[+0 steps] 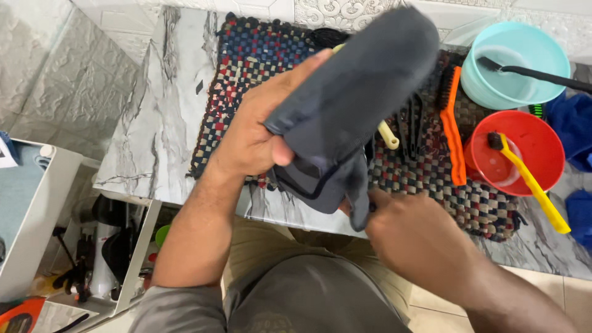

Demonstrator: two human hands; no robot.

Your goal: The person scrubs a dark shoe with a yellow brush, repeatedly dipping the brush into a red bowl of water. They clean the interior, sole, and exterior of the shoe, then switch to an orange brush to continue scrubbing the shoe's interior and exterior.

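The left hand grips a dark grey shoe, held tilted above the woven mat on the marble bench. The right hand is closed on the shoe's lower edge. An orange brush lies on the mat, beside a red bowl with a yellow brush.

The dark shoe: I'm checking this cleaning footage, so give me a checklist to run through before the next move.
1. Left hand grips the dark shoe: ok.
2. Right hand holds the shoe's lower edge: ok.
3. Shoe held clear above the woven mat: ok.
4. Orange brush lying on the mat: ok.
5. Yellow brush resting in the red bowl: ok.
6. Shoe's dirtiness: cannot tell.
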